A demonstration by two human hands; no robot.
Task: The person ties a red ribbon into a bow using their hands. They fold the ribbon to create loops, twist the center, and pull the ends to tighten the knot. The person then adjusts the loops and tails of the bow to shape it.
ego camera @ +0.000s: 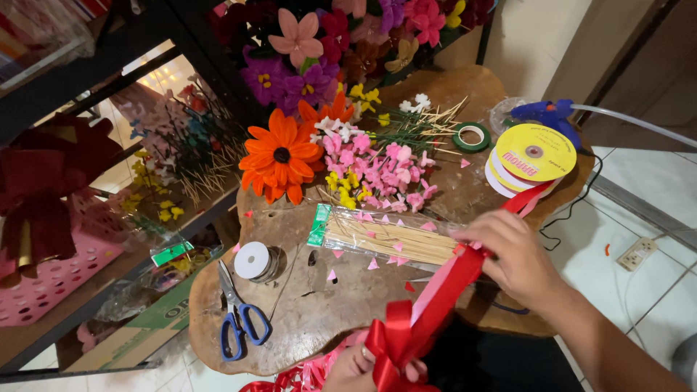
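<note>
The red ribbon (443,301) runs as one taut band, its long axis slanting from the looped bow at the bottom edge up and right toward the stacked ribbon spools (528,156). The left hand (356,369) pinches the bow, grip closed on it; the right hand (512,258), nearer the spools, has its grip closed on the band over the tabletop (319,305). One pair of blue scissors (238,313), one packet of wooden skewers (385,238), one green tape roll (472,136).
</note>
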